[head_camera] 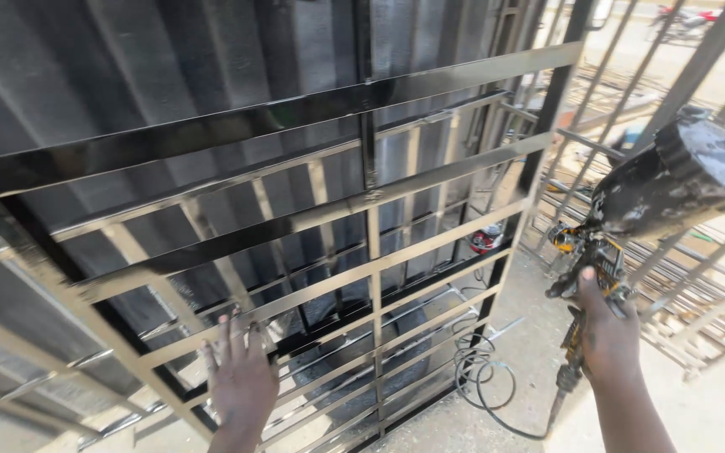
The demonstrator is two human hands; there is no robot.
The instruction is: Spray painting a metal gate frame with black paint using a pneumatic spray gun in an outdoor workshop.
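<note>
A large metal window grille of flat bars leans against a dark corrugated wall, its upper bars glossy black with wet paint and the lower ones bare tan. My left hand lies flat, fingers spread, on the lower bars of the grille. Off to the right, away from the grille, my right hand grips the handle of a paint-spattered spray gun. The gun carries a big dark cup on top, tilted to the right.
A black air hose coils on the sandy ground below the gun. More metal frames and bars stand and lie at the right. A small red object sits behind the grille. A parked motorbike shows far off.
</note>
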